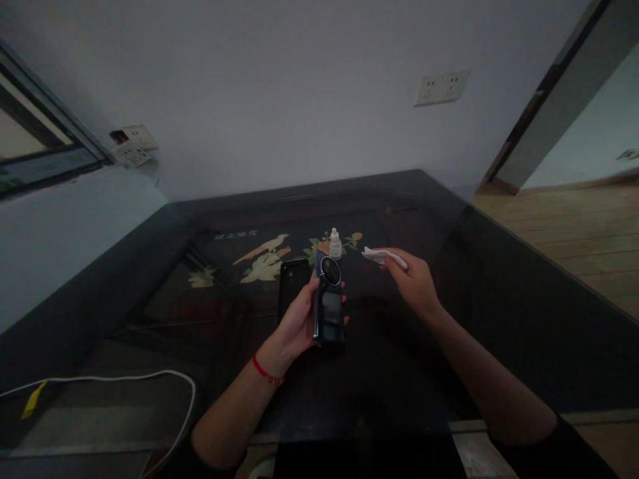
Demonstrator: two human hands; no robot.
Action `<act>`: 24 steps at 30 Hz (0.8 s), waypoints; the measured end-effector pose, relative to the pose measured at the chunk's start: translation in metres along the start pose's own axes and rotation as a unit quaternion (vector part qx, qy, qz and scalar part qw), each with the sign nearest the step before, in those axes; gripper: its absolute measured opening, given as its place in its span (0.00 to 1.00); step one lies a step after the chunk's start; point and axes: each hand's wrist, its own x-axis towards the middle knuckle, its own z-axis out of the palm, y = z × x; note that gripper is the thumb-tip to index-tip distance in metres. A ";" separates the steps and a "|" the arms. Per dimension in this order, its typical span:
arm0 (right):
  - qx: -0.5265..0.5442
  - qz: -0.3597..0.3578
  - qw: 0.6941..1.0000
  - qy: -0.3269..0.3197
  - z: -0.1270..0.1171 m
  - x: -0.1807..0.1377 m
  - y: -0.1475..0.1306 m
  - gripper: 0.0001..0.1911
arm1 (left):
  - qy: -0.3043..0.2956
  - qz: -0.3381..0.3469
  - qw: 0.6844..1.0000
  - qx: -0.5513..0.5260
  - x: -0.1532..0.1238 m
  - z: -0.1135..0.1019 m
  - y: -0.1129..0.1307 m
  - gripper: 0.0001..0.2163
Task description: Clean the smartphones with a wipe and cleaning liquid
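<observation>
A dark smartphone (330, 309) with a round camera ring is held in my left hand (299, 315), its back turned up toward me. The fingers wrap round its long sides, their tips showing at the right edge. To the right, my right hand (410, 279) pinches a folded white tissue (383, 255), apart from the phone. Just beyond the phone stands a small clear bottle (335, 245) with a white cap, upright on the table. A black phone case (289, 283) lies left of the phone, partly hidden by my left hand.
The glossy dark table (399, 386) has an inlaid bird and flower picture (262, 263) and meets the wall at the back. A white cable (124, 378) with a yellow tag (33, 400) runs across the near left. Wall sockets (442, 88) sit above the table.
</observation>
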 end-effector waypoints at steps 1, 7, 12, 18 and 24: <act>-0.035 -0.002 0.999 -0.026 0.001 0.000 0.004 0.16 | 0.002 0.011 0.999 0.041 0.000 0.000 -0.001 0.23; -0.192 0.009 0.975 -0.115 0.004 0.001 0.021 0.17 | -0.023 0.164 0.952 0.259 0.011 0.007 -0.003 0.36; -0.281 0.046 0.950 -0.129 -0.001 0.002 0.029 0.22 | 0.052 0.247 0.890 0.380 0.036 0.014 -0.006 0.37; -0.321 0.065 0.928 -0.176 0.002 0.002 0.031 0.21 | 0.179 0.237 0.708 0.641 0.050 0.029 -0.011 0.39; -0.349 0.100 0.911 -0.194 0.005 0.004 0.026 0.21 | 0.254 0.144 0.491 0.821 0.066 0.039 -0.016 0.39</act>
